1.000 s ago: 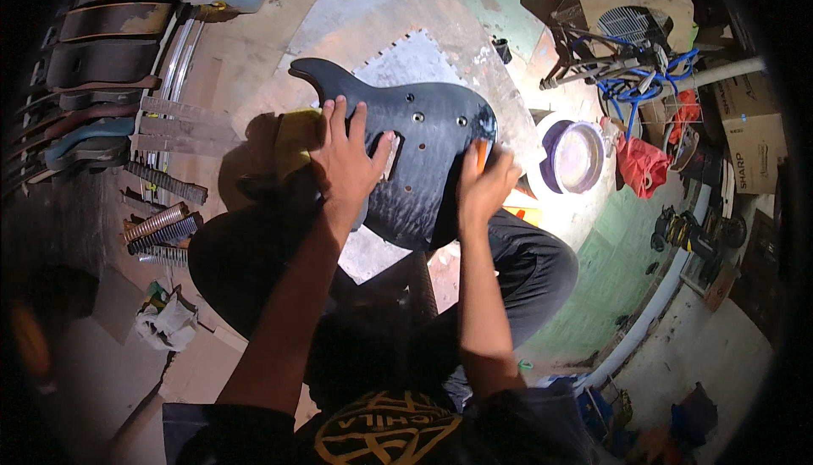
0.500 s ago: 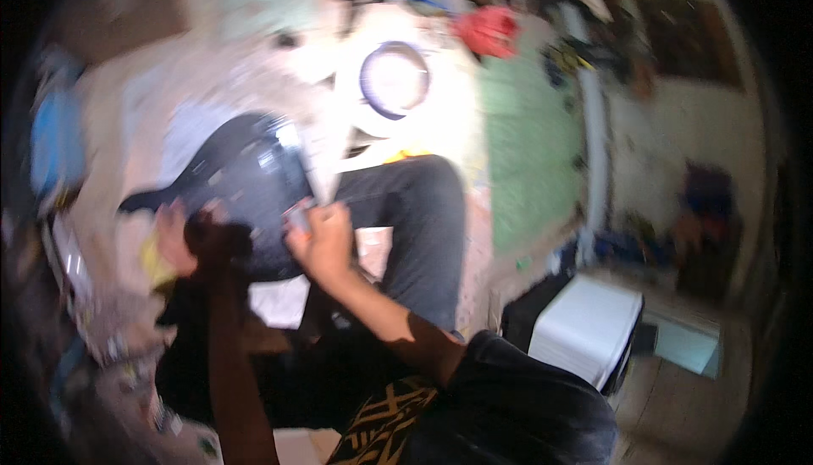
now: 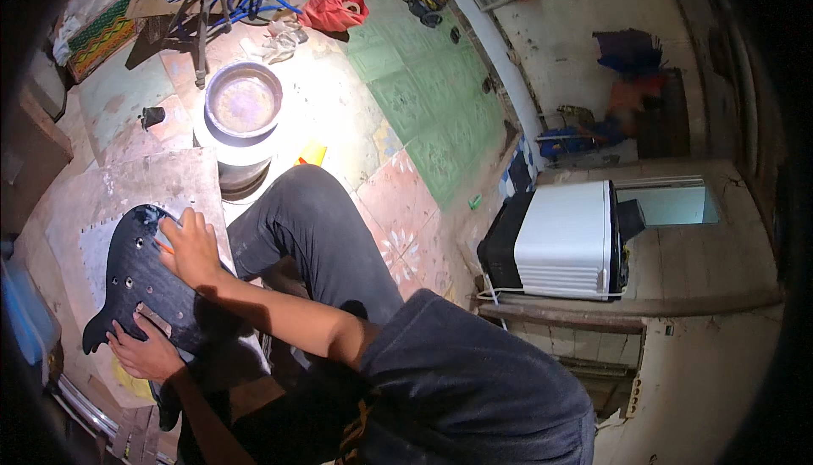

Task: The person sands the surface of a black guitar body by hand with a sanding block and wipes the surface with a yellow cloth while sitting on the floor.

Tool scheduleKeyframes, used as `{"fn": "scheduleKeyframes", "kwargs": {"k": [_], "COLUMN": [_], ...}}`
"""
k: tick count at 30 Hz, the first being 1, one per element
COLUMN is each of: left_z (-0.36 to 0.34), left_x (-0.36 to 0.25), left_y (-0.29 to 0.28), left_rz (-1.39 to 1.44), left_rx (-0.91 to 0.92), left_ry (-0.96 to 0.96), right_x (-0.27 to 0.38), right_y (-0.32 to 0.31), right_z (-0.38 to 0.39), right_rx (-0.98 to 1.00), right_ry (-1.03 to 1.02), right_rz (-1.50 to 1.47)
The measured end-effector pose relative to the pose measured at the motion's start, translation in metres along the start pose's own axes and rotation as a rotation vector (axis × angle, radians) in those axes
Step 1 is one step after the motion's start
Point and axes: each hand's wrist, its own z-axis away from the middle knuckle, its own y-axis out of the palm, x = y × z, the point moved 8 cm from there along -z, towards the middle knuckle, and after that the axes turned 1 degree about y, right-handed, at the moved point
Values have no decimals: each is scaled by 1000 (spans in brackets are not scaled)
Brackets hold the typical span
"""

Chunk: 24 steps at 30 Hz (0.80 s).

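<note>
A black electric guitar body (image 3: 140, 283) with a curved horn, several round holes and a rectangular slot rests tilted near my lap, over a pale board (image 3: 161, 177). My left hand (image 3: 148, 351) lies on its lower part beside the slot, fingers spread. On the upper end, my right hand (image 3: 193, 249) presses down with bent fingers. A small flat piece with an orange edge shows under these fingertips; its kind is mostly hidden. Whitish wet smears mark the black surface next to it.
A purple basin (image 3: 222, 122) of cloudy liquid stands on a round white support ahead. Beyond are a red bag (image 3: 337, 6), blue tubing and a dark metal stand. A black cup (image 3: 152, 116) is at the left. To the right stands a white-and-black boxy appliance (image 3: 563, 240).
My view has swung to the right and sharpened, so the guitar body sits farther left and lower. My right hand has moved onto its upper face from its right edge.
</note>
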Motion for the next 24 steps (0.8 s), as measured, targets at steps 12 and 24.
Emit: {"fn": "scheduleKeyframes", "kwargs": {"k": [12,24], "left_z": [3,-3], "left_x": [-13,0], "left_y": [1,-4], "left_rz": [-36,-31], "left_rx": [42,15], "left_ry": [-18,-27], "right_x": [-22,-23], "right_y": [-9,-2], "right_z": [29,52], "right_rx": [70,131], "right_ry": [-19,-57], "right_rz": [-48,-97]}}
